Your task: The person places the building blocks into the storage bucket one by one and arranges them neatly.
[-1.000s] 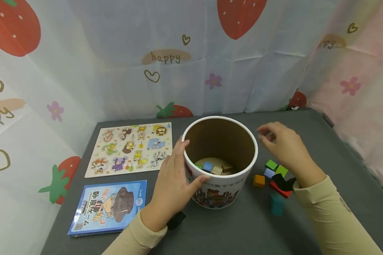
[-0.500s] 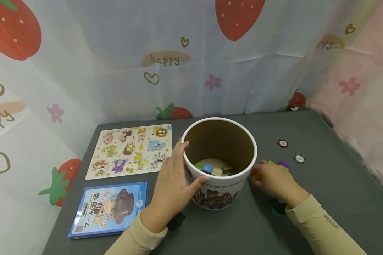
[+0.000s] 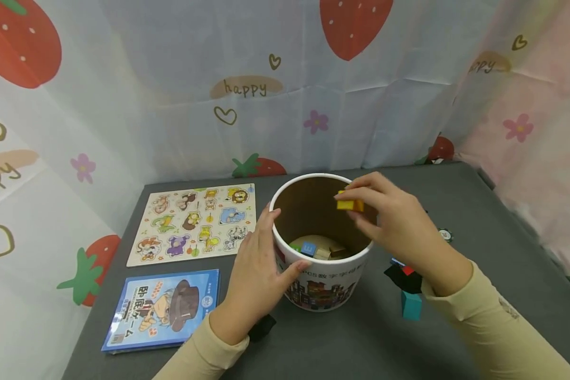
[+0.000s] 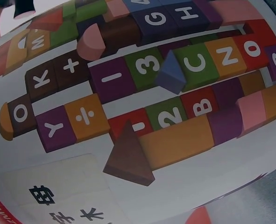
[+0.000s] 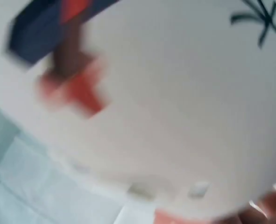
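A white paper bucket (image 3: 330, 266) with printed sides stands upright on the grey table, a blue letter block (image 3: 309, 248) and several wooden blocks inside it. My left hand (image 3: 258, 264) holds its near left side, with fingertips and thumb at the rim. Over the opening, my right hand (image 3: 391, 216) pinches a yellow-orange block (image 3: 349, 205) by its edges. Printed letter blocks on the bucket wall (image 4: 194, 186) fill the left wrist view. The right wrist view is blurred and shows the bucket's side (image 5: 175, 116).
Right of the bucket lie a teal block (image 3: 411, 306), a partly covered red block (image 3: 408, 270) and a poker chip (image 3: 446, 235). An animal puzzle board (image 3: 195, 224) and a blue boxed game (image 3: 166, 309) lie to the left. Patterned curtains (image 3: 171, 132) hang behind.
My right hand reached down to the blocks beside the bucket, then rose leftward over the opening with the yellow-orange block. My left hand has stayed on the bucket.
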Available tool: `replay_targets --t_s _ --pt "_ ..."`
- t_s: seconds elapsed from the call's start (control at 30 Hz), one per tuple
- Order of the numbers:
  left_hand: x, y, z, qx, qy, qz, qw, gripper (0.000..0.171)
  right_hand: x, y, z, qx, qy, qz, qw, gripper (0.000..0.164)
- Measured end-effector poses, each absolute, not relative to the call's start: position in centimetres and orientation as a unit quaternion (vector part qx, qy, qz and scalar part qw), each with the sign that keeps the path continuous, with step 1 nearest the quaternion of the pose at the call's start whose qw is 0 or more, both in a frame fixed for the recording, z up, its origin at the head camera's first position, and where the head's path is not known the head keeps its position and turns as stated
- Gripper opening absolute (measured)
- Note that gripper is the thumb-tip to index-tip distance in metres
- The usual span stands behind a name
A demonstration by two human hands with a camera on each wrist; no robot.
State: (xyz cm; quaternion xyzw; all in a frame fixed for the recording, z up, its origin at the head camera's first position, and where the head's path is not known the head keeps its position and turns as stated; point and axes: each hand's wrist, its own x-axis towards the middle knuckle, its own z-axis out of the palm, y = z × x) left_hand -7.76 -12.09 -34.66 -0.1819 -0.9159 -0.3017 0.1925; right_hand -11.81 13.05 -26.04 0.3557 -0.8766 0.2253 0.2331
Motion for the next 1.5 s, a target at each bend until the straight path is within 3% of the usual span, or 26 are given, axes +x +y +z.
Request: replay_targets --t_s 0.17,0.27,0.37,0.57,0.67,0.83,0.93,1.03,1.13,1.2,1.37,1.5 --pt "-7.8 -12.0 -34.6 -0.181 -0.918 -0.299 0.190 0.095 -12.4 11.1 -25.9 0.382 -0.902 0.183 0.081 0.026" --pt "-7.7 -11.9 -34.7 -0.182 -0.917 -0.300 0.189 0.094 -12.6 11.1 -26.0 0.376 -0.909 0.175 0.043 0.023" --pt "-7.6 -11.8 -34.8 -0.184 -0.916 -0.300 0.191 0.094 -12.3 11.8 -26.2 0.389 -0.895 0.200 0.091 0.023" --pt "-7.7 -11.7 -34.8 -0.185 -0.916 -0.302 0.188 0.094 -10.1 14.8 -27.6 0.385 -0.836 0.276 0.278 0.024" --pt "-7.7 -11.7 -34.7 -0.186 -0.916 -0.304 0.184 0.094 -8.6 16.9 -29.0 0.340 -0.848 0.283 0.291 0.029" --pt "-7.7 -11.9 -34.6 -0.187 -0.915 -0.302 0.190 0.095 -6.3 20.4 -32.1 0.236 -0.903 0.265 0.243 0.046" --pt "-7.8 -12.0 -34.4 -0.186 -0.915 -0.301 0.192 0.095 -5.2 21.9 -34.4 0.171 -0.935 0.242 0.194 0.039" --pt "-7.7 -12.0 -34.3 -0.186 -0.915 -0.302 0.191 0.095 -4.3 22.6 -37.2 0.113 -0.969 0.204 0.080 0.027" --pt "-7.7 -12.1 -34.3 -0.186 -0.915 -0.303 0.191 0.096 -3.7 22.7 -39.7 0.086 -0.982 0.167 -0.029 0.037" --pt "-7.7 -12.1 -34.4 -0.184 -0.916 -0.301 0.191 0.095 -3.5 22.5 -40.7 0.084 -0.982 0.158 -0.065 0.040" --pt "-7.8 -12.2 -34.5 -0.182 -0.916 -0.300 0.192 0.094 -4.2 21.6 -41.2 0.126 -0.974 0.183 -0.043 0.034" --pt "-7.8 -12.2 -34.6 -0.183 -0.916 -0.302 0.192 0.094 -5.3 20.8 -39.0 0.176 -0.960 0.216 0.011 0.038"
